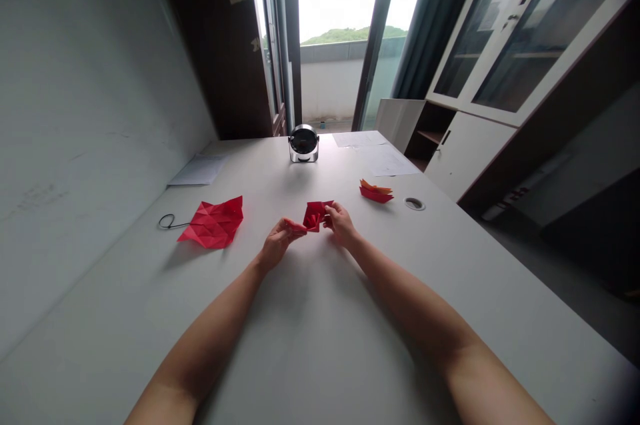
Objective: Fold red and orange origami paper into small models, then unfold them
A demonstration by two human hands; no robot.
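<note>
A small red piece of folded paper [314, 213] is held just above the white table between my two hands. My left hand [279, 241] pinches its left end, fingers closed on the paper. With thumb and fingers, my right hand [341, 222] grips its right edge. The middle of the paper stands partly opened, with folds showing inside. To the left lies a creased, unfolded red paper sheet [213, 223]. Off to the right sits a folded paper boat [377, 191], red below with orange on top.
A round black-and-silver device [303, 143] stands at the table's far side. A thin black loop [173, 221] touches the creased sheet. White papers lie at the back left [198, 170] and back right [389, 161]. A round cable hole [415, 203] is near the right edge.
</note>
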